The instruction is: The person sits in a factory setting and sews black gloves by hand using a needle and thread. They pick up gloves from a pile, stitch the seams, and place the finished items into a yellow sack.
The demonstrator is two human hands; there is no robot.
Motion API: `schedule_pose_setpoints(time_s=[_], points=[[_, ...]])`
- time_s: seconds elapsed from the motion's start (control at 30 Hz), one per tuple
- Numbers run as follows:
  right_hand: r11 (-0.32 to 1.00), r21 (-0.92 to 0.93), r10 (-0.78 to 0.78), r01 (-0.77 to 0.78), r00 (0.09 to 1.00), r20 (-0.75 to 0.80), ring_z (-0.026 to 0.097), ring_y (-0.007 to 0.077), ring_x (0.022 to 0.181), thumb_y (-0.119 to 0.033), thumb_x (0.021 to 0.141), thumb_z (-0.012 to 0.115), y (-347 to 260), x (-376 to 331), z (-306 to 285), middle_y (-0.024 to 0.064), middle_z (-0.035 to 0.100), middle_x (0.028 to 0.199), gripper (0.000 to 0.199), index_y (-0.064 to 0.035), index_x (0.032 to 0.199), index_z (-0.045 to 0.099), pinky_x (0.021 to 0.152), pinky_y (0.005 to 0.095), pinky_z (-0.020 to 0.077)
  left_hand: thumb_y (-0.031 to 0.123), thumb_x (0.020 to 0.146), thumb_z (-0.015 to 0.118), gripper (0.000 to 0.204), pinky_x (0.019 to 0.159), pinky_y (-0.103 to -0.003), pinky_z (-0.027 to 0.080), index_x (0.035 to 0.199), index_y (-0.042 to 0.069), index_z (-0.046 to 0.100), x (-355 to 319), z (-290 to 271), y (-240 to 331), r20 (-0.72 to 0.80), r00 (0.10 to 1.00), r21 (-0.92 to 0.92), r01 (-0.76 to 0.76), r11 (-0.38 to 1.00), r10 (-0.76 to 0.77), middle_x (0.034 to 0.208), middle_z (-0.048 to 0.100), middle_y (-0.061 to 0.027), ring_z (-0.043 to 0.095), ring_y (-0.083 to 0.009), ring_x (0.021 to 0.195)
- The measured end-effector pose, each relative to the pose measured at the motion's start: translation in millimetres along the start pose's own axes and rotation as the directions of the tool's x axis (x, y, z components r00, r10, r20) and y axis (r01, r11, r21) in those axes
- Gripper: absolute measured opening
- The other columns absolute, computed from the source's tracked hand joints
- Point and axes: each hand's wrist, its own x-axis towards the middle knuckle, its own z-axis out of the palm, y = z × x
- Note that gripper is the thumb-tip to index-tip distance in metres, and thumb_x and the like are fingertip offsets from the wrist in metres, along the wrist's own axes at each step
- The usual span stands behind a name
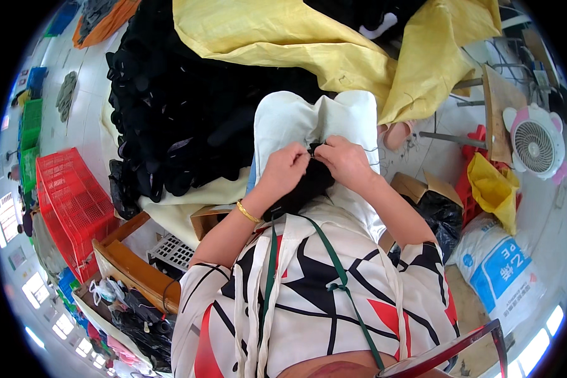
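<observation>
Red crate: a red plastic crate [69, 201] stands at the left of the frame, tilted, well apart from the hands.
Wooden frame: brown wooden pieces [138, 268] lie at the lower left, just beside the crate, with a white slotted tray [170, 252] next to them.
Black heap: a large pile of black fabric pieces [183, 107] fills the upper left to centre, heaped on a pale sheet, near enough to be reached over the lap.
Left hand: the left hand [285, 169], with a gold bangle [247, 212] at the wrist, is pinched narrow on the top of a black fabric piece [305, 189] at frame centre; the grip looks closed on it so the edge stays taut.
Black piece: it hangs from both hands down toward the person's chest, over a white cloth [309, 123] spread on the lap, which gives a light background under the dark material.
Right hand: the right hand [346, 162] meets the left fingertip to fingertip, its grip also closed on the same black piece; whether it holds a small tool too, I cannot tell.
Yellow sack: a yellow cloth sack [334, 50] lies open across the upper centre and right, behind the white cloth.
Fan: a small white and pink fan [535, 145] stands at the right edge, facing the person.
Printed sack: a white and blue sack [498, 264] lies on the floor at the lower right.
</observation>
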Motion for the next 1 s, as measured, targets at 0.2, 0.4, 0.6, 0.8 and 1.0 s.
schedule_pose_setpoints(time_s=[0.2,0.4,0.6,0.8,1.0], points=[[0.977,0.207,0.061,-0.055,0.998,-0.025,0.061,0.0286,0.077,-0.010,0.080,0.071,2.2,-5.6,7.8,0.0079,0.057,0.081,0.011,-0.0107,0.090,0.066,0.064,0.0368,0.0501,0.020,0.099,0.059,0.016,0.053,-0.021,0.047,0.096,0.004,0.061,7.8,-6.8,-12.1,0.230,0.928,-0.435,0.368,0.822,-0.293,0.075,0.061,-0.0001,0.054,-0.0053,0.060],[0.881,0.465,0.159,-0.092,0.981,-0.107,0.060,0.0245,0.074,-0.004,0.088,0.066,-6.8,-0.3,14.5,0.0068,0.060,0.086,0.007,-0.0065,0.094,0.065,0.067,0.0314,0.0493,0.018,0.096,0.063,0.015,0.055,-0.020,0.046,0.098,0.003,0.067,4.2,5.0,-10.8,0.146,0.960,-0.355,0.278,0.892,-0.241,0.076,0.062,0.0009,0.054,-0.0048,0.060],[0.295,0.919,0.633,-0.261,0.774,0.016,0.058,0.0116,0.068,-0.016,0.102,0.052,10.6,-6.2,-87.1,0.0037,0.063,0.084,0.011,-0.0074,0.098,0.057,0.062,0.0248,0.0486,0.015,0.093,0.067,0.014,0.054,-0.020,0.039,0.095,0.002,0.068,7.7,6.6,-10.5,0.066,0.988,-0.179,0.148,0.973,-0.139,0.071,0.059,0.0031,0.050,-0.0036,0.060],[0.305,0.860,0.766,0.410,0.431,-0.477,0.054,0.0158,0.071,-0.007,0.098,0.054,108.9,-71.0,-235.5,0.0047,0.054,0.075,0.013,-0.0021,0.085,0.054,0.097,0.0421,0.0510,0.012,0.093,0.065,0.011,0.058,-0.021,0.041,0.092,0.002,0.067,14.1,7.5,-15.3,0.109,0.991,-0.232,0.097,0.968,-0.073,0.072,0.059,0.0034,0.051,-0.0043,0.065],[0.570,0.693,0.721,0.441,0.136,-0.679,0.049,0.0193,0.070,-0.004,0.100,0.048,158.4,-119.0,-276.1,0.0096,0.049,0.078,0.016,0.0004,0.085,0.049,0.108,0.0564,0.0444,0.009,0.090,0.063,0.009,0.058,-0.025,0.044,0.090,0.000,0.065,11.1,5.7,-8.1,0.058,0.998,-0.042,-0.030,0.999,0.032,0.072,0.063,-0.0022,0.056,-0.0093,0.064]])
